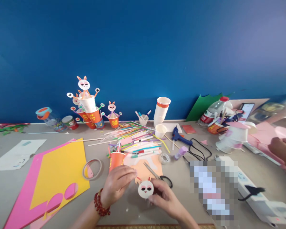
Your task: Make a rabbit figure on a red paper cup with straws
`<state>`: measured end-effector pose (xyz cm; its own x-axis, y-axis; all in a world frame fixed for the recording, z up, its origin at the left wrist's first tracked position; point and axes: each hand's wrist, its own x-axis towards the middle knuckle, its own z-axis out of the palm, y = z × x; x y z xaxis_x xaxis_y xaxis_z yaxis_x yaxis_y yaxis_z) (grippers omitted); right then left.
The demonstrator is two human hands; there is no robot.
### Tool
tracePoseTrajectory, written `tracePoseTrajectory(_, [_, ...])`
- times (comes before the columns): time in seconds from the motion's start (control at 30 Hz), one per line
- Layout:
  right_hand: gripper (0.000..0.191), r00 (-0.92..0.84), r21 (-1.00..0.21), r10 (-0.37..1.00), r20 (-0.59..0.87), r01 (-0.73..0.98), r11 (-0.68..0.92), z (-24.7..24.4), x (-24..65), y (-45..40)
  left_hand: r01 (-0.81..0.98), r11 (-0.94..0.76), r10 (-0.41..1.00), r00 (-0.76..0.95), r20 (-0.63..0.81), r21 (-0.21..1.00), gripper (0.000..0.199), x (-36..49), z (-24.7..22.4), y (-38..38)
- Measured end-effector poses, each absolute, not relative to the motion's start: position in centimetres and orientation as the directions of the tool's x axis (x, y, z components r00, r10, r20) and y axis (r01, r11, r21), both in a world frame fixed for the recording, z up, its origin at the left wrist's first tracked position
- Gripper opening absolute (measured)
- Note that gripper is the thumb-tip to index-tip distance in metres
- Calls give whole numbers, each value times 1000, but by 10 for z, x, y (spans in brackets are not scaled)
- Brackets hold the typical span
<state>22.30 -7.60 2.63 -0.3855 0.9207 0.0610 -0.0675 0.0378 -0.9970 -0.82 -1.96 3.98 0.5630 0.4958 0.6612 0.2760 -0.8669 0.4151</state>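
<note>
My right hand [166, 197] pinches a round white paper rabbit face [146, 190] by its right edge. The face has dark eyes, pink patches above them, a small mouth and orange-pink ears. To its left, my left hand [119, 183], with a red bead bracelet at the wrist, has its fingers stretched out close together. Its fingertips are near the rabbit's left ear; I see nothing held in it, though the thumb is mostly hidden. Behind that hand stands an orange paper cup [116, 160] with straws in it. Scissors [154, 171] with black handles lie open just beyond the face.
Yellow card [62, 165] and a tape roll [92, 169] lie left. Straws and markers [145, 152] spread ahead. Finished rabbit cups [114, 121] stand by the wall. A glue gun [181, 136], glue stick [180, 153] and power strip [246, 184] are right, near another person's hand [283, 151].
</note>
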Motion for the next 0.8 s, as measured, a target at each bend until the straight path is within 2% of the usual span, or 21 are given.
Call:
tracePoseTrajectory(0.27, [38,-421,-994,902,96,13,112,27,225,-75,240,-843,519,597,612,481,32,-9,38,-18])
tracePoseTrajectory(0.37, [37,-379,-945,897,227,136,297,27,224,-72,225,-812,558,568,605,538,30,-7,36,-20])
tracePoseTrajectory(0.47, [25,-367,-823,855,367,301,482,31,223,-69,193,-775,597,536,596,602,32,-5,33,-21])
tracePoseTrajectory(0.57, [16,-382,-737,817,431,373,564,34,222,-68,168,-733,634,518,574,659,35,-4,29,-20])
tracePoseTrajectory(0.67, [14,-349,-824,833,430,227,520,30,220,-69,142,-716,645,511,569,684,36,-3,26,-18])
tracePoseTrajectory(0.73, [16,-257,-941,910,325,8,338,23,218,-69,125,-715,642,506,576,688,35,-3,24,-16])
tracePoseTrajectory(0.8, [20,-166,-968,981,104,-242,62,16,214,-67,113,-720,636,503,585,685,34,-3,24,-16])
